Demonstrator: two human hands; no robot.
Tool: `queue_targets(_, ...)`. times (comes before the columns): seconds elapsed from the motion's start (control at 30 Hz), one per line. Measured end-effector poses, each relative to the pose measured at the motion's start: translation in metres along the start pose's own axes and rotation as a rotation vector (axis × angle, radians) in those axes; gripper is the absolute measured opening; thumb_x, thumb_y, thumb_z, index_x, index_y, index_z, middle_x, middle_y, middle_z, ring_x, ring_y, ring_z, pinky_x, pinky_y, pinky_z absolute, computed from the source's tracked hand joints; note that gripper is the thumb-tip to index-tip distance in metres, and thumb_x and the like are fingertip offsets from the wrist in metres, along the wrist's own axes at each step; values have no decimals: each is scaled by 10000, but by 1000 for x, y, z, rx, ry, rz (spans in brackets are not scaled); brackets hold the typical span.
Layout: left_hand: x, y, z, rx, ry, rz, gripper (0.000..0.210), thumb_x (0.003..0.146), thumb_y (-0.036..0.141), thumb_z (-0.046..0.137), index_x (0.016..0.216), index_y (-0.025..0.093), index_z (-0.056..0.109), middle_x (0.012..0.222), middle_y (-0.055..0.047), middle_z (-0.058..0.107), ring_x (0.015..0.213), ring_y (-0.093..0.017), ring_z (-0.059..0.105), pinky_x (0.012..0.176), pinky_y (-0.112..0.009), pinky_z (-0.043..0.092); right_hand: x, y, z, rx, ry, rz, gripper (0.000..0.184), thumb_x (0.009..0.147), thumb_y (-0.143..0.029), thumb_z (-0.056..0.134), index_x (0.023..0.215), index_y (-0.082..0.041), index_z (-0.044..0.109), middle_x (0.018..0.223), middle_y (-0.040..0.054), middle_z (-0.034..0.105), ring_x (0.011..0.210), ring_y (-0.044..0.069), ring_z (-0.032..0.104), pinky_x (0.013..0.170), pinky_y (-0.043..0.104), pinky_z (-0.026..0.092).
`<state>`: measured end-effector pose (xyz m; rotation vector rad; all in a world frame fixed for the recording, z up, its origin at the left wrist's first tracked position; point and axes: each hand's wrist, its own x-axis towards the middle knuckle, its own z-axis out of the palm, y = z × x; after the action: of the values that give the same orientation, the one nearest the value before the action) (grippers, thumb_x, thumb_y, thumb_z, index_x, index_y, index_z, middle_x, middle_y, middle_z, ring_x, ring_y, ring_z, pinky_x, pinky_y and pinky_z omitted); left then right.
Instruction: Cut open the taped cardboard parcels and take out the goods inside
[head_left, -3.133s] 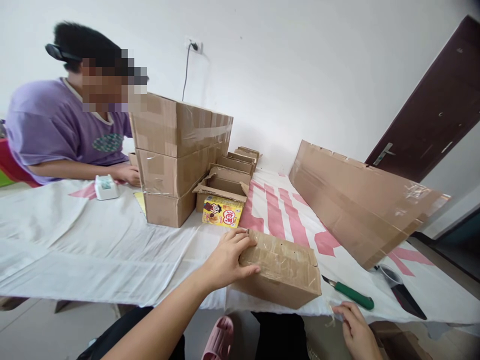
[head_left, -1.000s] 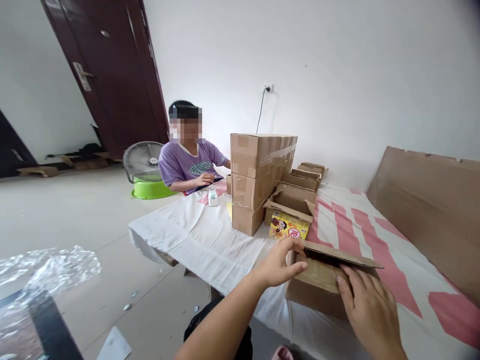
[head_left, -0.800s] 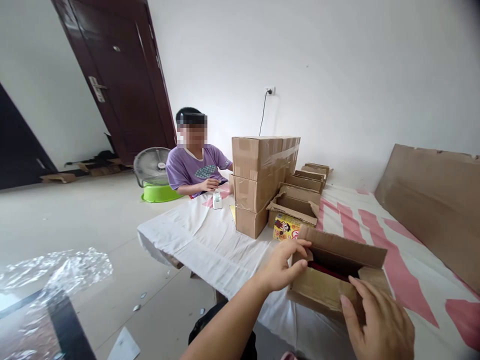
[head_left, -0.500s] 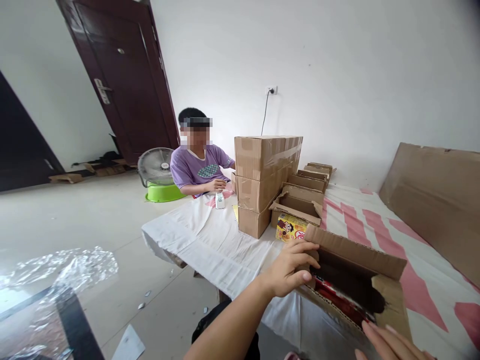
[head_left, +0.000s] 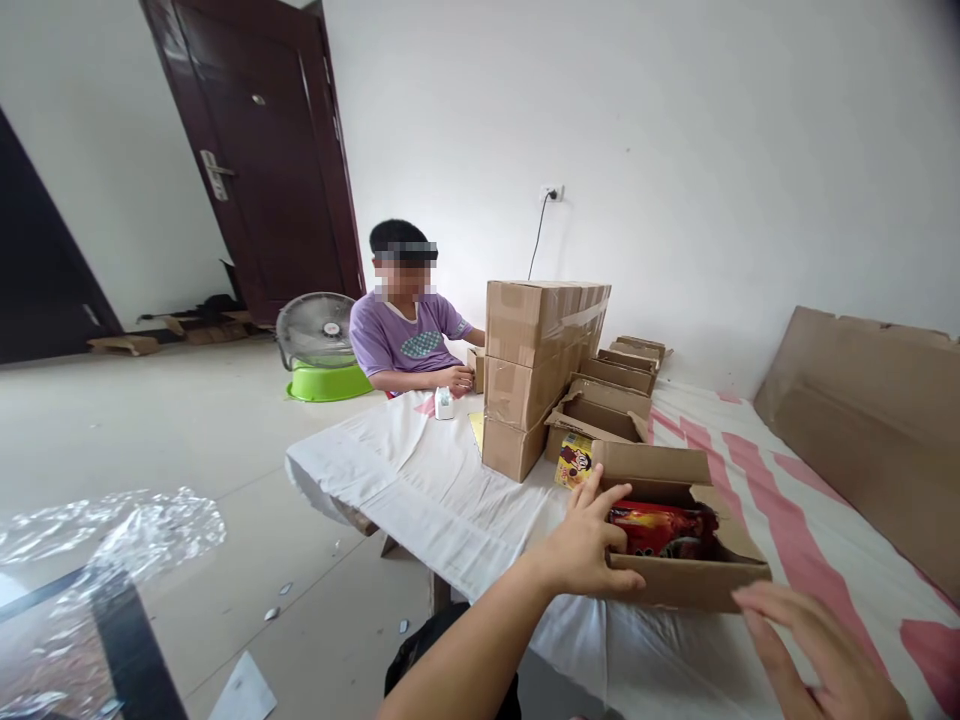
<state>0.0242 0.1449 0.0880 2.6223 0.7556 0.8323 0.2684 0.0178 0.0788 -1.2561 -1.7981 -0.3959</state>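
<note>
An open cardboard box (head_left: 690, 585) stands on the cloth-covered table in front of me, its flaps raised. Inside it lies a shiny red packet (head_left: 664, 528), partly hidden by the box and my fingers. My left hand (head_left: 589, 545) grips the left end of this box, fingers spread over the end and thumb against the front wall. Off the box's right front corner is my right hand (head_left: 821, 645), fingers loosely bent and apart, holding nothing. Just behind my left fingers is a yellow printed carton (head_left: 574, 460).
Taped cardboard boxes (head_left: 517, 390) form a stack left of a row of open boxes (head_left: 600, 415). Across the table sits a person in a purple shirt (head_left: 409, 335), near a small white object (head_left: 444, 404). A large cardboard sheet (head_left: 862, 430) leans at right.
The box has gone from tilted toward me to flatter on the table, showing more of the red packet. My right hand has come off its right end. The other person's hand has moved right.
</note>
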Motion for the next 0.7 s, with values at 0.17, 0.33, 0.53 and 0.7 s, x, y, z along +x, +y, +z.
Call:
queue_targets(0.17,-3,-9,2,-1,-10,204,414,602,565,797,724,173,741,1410,-110,508,1461,-394,120,1203,-528,95,44,31,30,-107,-423,299,409,854,-507,447,1026,-218,680,1065,101,716,1001,302,651,872,466,523)
queue_targets(0.33,-6,-10,7,-82,18,104,519,572,601,803,808,144,737,1574,-156,212,1452,-455,43,1156,-571,212,55,51,44,-143,-622,318,478,769,-446,584,1146,-164,669,1186,136,676,1128,327,592,992,470,445)
queue_targets(0.53,-19,-4,14,-53,118,126,314,740,427,750,902,161,709,1544,-139,276,1458,-435,43,1156,-596,198,74,40,41,-258,-710,257,255,682,-214,639,910,-249,749,973,67,730,1000,310,623,866,412,472)
queue_targets(0.7,-28,-4,18,-71,180,105,216,803,301,694,975,175,662,1495,-152,348,1451,-366,176,1154,-565,245,82,31,40,-340,-683,161,324,627,-166,671,936,-241,730,1001,68,716,984,302,607,829,386,449)
